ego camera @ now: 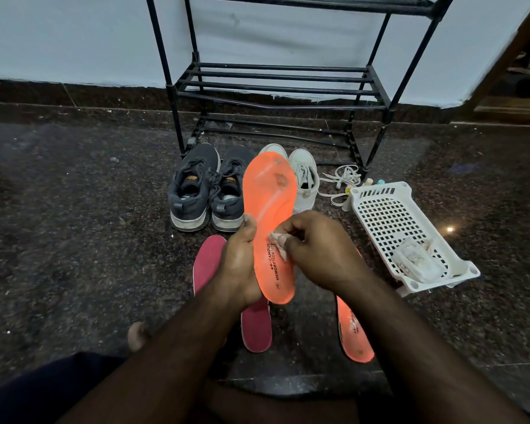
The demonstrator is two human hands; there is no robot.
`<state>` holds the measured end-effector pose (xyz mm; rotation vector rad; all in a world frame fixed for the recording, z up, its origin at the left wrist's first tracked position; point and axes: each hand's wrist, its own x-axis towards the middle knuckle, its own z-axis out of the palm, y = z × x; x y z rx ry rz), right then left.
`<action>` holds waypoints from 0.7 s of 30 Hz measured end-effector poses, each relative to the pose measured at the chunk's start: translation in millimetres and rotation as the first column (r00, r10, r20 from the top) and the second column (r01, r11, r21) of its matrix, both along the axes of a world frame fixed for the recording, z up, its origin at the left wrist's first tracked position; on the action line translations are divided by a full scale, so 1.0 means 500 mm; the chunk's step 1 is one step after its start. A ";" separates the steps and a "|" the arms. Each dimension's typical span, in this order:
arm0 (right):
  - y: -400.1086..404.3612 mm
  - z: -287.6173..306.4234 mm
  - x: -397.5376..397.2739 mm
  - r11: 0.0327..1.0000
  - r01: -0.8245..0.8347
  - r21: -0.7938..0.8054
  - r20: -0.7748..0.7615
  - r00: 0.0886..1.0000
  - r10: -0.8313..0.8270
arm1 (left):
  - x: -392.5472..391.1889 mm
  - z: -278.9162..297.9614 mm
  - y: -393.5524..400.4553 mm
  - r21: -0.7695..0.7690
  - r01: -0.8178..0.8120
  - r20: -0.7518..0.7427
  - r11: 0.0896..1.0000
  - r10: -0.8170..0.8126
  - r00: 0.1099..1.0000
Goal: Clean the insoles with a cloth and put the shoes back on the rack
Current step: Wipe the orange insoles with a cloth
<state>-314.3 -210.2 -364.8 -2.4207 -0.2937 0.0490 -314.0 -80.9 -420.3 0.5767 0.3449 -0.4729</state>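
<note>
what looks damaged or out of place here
The orange insole gripped by the left hand has worn, scuffed patches near its toe end. Loose white laces lie tangled on the floor beside the white shoes, pulled out of them.

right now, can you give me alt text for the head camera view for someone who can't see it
A person's left hand holds an orange insole upright while the right hand rubs it with a small cloth. Behind, grey shoes and white shoes sit before a black rack; a white basket lies right.
</note>
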 end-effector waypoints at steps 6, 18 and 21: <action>0.036 -0.034 -0.013 0.970 -0.138 -0.202 0.032 0.989 0.147 | 0.002 0.004 -0.001 0.022 -0.017 -0.030 1.000 0.017 0.999; 0.048 -0.029 -0.035 0.993 -0.111 0.039 0.071 0.992 0.108 | -0.007 0.021 0.000 0.013 0.012 -0.077 1.000 -0.011 0.997; 0.043 -0.020 -0.037 0.976 -0.213 0.036 -0.024 0.977 0.214 | -0.002 0.020 0.006 0.005 0.016 -0.105 1.000 -0.015 0.994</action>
